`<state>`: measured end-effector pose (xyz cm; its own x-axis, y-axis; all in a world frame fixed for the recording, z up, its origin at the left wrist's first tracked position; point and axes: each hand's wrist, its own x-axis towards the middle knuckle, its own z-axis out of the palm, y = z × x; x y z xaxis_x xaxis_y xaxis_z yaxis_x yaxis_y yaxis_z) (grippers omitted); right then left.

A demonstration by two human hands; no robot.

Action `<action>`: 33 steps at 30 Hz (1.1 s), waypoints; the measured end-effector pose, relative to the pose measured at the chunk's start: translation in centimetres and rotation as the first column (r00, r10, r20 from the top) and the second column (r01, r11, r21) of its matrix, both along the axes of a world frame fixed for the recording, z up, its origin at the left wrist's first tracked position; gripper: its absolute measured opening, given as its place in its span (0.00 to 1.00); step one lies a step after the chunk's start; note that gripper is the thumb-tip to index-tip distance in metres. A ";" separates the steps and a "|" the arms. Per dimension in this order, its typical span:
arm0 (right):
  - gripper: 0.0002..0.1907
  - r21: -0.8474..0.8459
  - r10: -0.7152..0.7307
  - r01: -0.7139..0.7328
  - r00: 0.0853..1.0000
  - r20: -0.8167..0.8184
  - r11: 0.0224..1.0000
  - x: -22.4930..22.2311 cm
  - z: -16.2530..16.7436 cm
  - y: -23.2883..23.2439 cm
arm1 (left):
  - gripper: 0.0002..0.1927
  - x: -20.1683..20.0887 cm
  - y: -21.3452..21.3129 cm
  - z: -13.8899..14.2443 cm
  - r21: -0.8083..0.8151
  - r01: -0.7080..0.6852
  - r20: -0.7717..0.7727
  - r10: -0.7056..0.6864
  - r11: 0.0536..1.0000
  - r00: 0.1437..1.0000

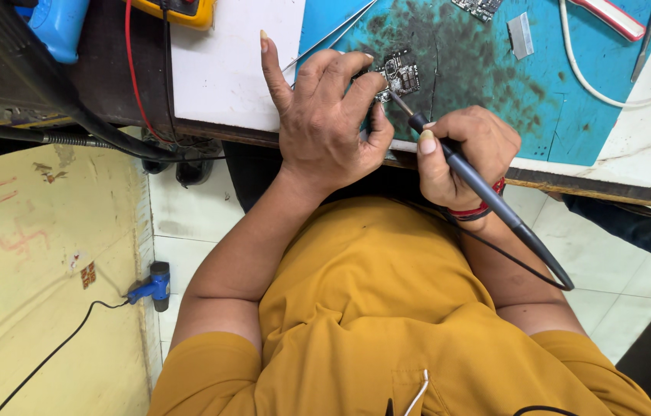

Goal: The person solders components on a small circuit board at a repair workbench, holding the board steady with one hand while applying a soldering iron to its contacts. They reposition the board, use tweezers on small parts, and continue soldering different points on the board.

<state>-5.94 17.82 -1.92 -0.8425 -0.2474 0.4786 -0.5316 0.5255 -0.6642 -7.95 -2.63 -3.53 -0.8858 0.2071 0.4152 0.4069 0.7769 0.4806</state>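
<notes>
A dirty blue mat (495,85) lies on the white table (225,62). The left hand (325,115) presses its fingers down on a small circuit board (398,75) on the mat. The right hand (464,150) grips a black soldering pen (479,185), its tip touching the board.

I see a person in a mustard yellow shirt (387,308). The shirt has short sleeves that stop above the elbows, so both arms are bare below them. The cloth looks soft and has a few folds across the front. Near the bottom there is a stitched seam, like the top of a pocket, with a thin silver clip (418,391) sticking out. The left hand (325,127) has long nails. The right hand (464,150) has long nails too, and a red band (479,208) goes around its wrist.
</notes>
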 end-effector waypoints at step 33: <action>0.06 0.006 -0.015 0.015 1.000 -0.013 1.000 -0.1 -0.1 -0.6 | 0.11 -0.1 -0.6 0.1 0.005 0.000 0.010 0.000 1.000 1.000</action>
<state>-6.00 17.19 -1.98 -0.8400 -0.2380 0.4876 -0.5320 0.5376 -0.6541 -8.06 -3.24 -3.40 -0.8900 0.2053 0.4071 0.4021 0.7743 0.4886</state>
